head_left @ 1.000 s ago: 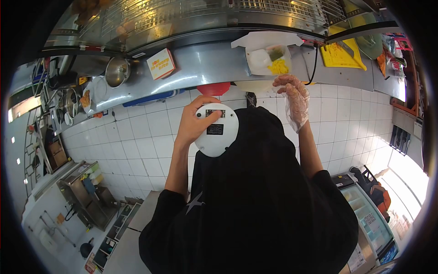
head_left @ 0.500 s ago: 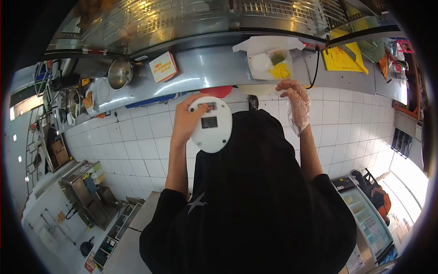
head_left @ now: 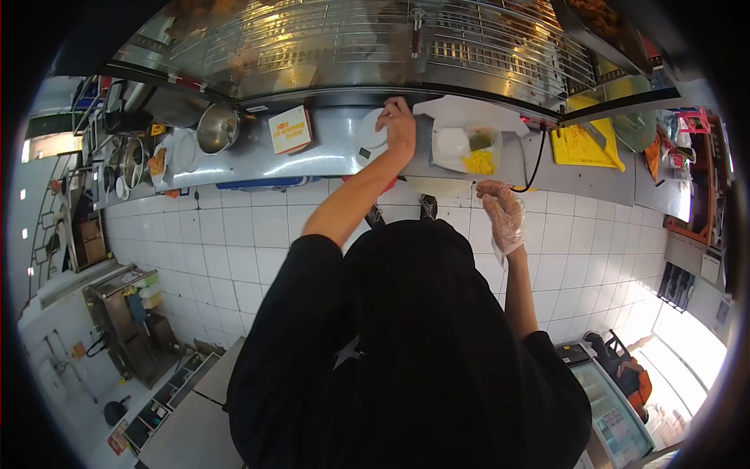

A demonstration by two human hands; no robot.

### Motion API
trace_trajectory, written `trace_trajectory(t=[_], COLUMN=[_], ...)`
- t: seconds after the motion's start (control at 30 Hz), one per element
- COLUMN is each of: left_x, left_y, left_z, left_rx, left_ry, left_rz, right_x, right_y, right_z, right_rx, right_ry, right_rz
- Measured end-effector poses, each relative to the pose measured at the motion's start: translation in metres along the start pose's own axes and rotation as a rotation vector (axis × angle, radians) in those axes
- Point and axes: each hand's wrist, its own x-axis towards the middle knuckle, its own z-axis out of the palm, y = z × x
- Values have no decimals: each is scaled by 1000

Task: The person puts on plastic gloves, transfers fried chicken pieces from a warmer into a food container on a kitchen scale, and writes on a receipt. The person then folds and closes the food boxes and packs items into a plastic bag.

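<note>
Resting on the smooth steel counter at twelve o'clock, the round white disc has left mid-air, so the counter now appears to bear it; the left hand curls over its three-o'clock rim, pinching or not I cannot tell. At four o'clock, the right hand, in crinkled clear plastic, is loosely bent around nothing visible. Beyond sit a boxy printed carton at nine and an open white food box at three.

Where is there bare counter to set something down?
Bare metal counter lies between the printed box and the round white device at the left hand; a thinner strip fronts the yellow board. Crowded: the left end, around the metal bowl.
</note>
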Motion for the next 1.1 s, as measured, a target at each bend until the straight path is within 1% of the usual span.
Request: trace_trajectory(t=[0.03,0.13,0.17,0.27,0.33,0.37,0.43,0.47,0.53,0.6,0.63,0.7,0.83,0.93,1.03,1.1], left_x=[0,-14,-24,-55,-76,-84,-94,-95,-92,-91,-90,-84,-81,-84,-91,-92], left_y=[7,-3,-19,-59,-118,-129,-135,-136,-136,-131,-129,-126,-121,-116,-116,-118], left_z=[-3,-17,-22,34,40,57,88,88,86,85,85,84,74,80,90,91], left_rx=[-9,-366,-634,-846,-1025,-1143,-1379,-1373,-1369,-1312,-1286,-1238,-1133,-1130,-1229,-1256], left_ry=[-44,-274,-277,-26,-219,-260,-344,-372,-418,-406,-398,-452,-494,-464,-366,-355], left_rz=[-45,-73,-134,3,98,113,120,122,115,114,109,105,114,135,165,184], right_x=[-2,-6,-8,-16,-18,-22,-24,-22,-19,-17,-17,-14,-17,-21,-24,-26], right_y=[0,-12,-16,-11,-9,-7,10,12,10,-9,-6,-3,-5,-1,7,9], right_z=[2,6,7,9,7,6,7,10,10,13,13,13,15,14,14,14], right_rx=[-26,-251,-271,-279,-288,-292,-203,-158,-233,-262,-258,-253,-273,-258,-220,-208], right_ry=[2,-40,-44,-16,2,12,16,16,-15,-40,-35,-27,47,65,73,79], right_rz=[60,-19,-48,-24,4,28,54,63,58,82,60,9,21,36,48,56])
